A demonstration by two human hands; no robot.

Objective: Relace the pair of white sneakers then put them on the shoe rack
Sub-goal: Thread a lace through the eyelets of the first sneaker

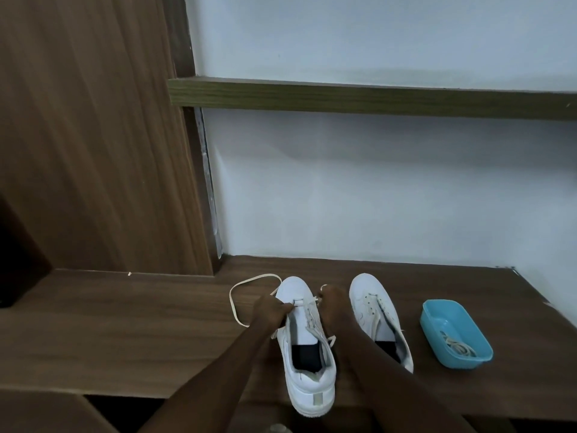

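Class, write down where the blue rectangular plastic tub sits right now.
In the head view, the blue rectangular plastic tub sits on the dark wooden surface at right, beside the right-hand white sneaker.

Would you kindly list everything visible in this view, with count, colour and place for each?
sneaker being laced: one, white, on the wooden top, between the hands
second sneaker: one, white, just right of the first
lace: one, cream, across the first sneaker's front eyelets, looping out to the left
tub: one, blue, right of both sneakers
coiled lace: one, cream, inside the tub
wooden top: one, dark brown, under everything
shelf: one, brown, on the wall above
wall: one, pale, behind
side panel: one, brown, at left
left hand: one, pinches the lace left of the eyelets
right hand: one, fingers curled round the lace's other end
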